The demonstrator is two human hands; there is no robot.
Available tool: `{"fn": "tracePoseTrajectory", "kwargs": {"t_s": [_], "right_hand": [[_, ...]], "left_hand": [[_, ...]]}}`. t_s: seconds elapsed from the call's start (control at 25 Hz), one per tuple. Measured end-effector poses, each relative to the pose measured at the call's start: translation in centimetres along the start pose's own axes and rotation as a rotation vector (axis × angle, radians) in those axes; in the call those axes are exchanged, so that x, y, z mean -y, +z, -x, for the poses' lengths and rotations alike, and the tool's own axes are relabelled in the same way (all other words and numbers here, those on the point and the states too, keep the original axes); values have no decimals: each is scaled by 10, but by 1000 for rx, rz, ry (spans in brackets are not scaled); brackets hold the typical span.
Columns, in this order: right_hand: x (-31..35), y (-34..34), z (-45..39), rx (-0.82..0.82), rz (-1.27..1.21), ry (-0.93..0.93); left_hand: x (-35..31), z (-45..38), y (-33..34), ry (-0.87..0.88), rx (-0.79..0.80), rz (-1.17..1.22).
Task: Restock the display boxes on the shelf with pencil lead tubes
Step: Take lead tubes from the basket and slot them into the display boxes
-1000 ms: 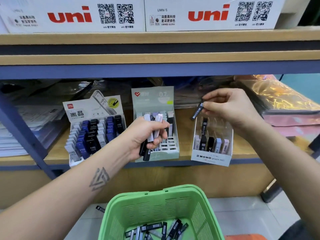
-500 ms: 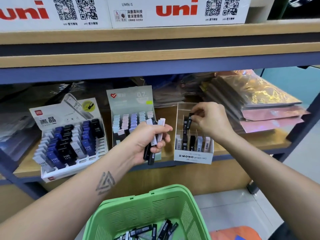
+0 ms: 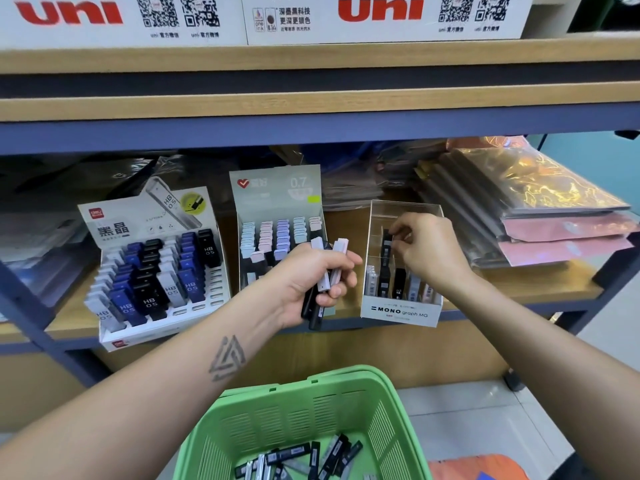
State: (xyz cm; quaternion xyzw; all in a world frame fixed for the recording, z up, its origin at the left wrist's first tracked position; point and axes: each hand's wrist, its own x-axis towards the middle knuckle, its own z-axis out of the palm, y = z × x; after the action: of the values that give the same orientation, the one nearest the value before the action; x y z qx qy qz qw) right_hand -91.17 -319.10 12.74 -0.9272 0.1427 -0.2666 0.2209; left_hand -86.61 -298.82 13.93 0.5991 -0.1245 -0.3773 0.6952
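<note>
Three display boxes stand on the wooden shelf: a white HB 0.5 box (image 3: 114, 223) at the left, a grey 0.7 box (image 3: 273, 188) in the middle and a clear MONO box (image 3: 401, 311) at the right. My left hand (image 3: 311, 278) grips a bundle of black and white lead tubes (image 3: 323, 271) in front of the grey box. My right hand (image 3: 427, 247) pinches a black lead tube (image 3: 385, 247) that stands in a rear slot of the MONO box. A green basket (image 3: 277, 410) below holds several loose tubes (image 3: 304, 459).
White uni cartons (image 3: 381, 15) sit on the upper shelf. Stacked plastic-wrapped folders (image 3: 540, 209) lie to the right of the MONO box, and dark wrapped stock fills the shelf's back. A blue shelf post (image 3: 31, 306) slants at the left. Tiled floor shows at the lower right.
My right hand has carried the black tube from above the MONO box down into its rear slot. My left hand has kept its bundle. The camera view has shifted to the right.
</note>
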Motion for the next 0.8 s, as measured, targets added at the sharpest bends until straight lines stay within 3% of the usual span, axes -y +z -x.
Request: {"fn": "tracePoseTrajectory", "kwargs": {"t_s": [0.12, 0.16, 0.24, 0.32, 0.52, 0.8], "right_hand": [[12, -6, 3, -65, -34, -44], [19, -9, 5, -5, -194, -27], [37, -13, 10, 286, -598, 70], [45, -12, 14, 432, -706, 103], [39, -17, 10, 398, -974, 297], [36, -23, 13, 389, -1005, 340]], "left_hand": [[1, 0, 0, -31, 30, -6], [1, 1, 1, -37, 40, -8], [0, 3, 1, -38, 56, -16], [-1, 6, 1, -42, 65, -20], [-3, 8, -9, -50, 7, 26], [-5, 6, -16, -3, -114, 95]]}}
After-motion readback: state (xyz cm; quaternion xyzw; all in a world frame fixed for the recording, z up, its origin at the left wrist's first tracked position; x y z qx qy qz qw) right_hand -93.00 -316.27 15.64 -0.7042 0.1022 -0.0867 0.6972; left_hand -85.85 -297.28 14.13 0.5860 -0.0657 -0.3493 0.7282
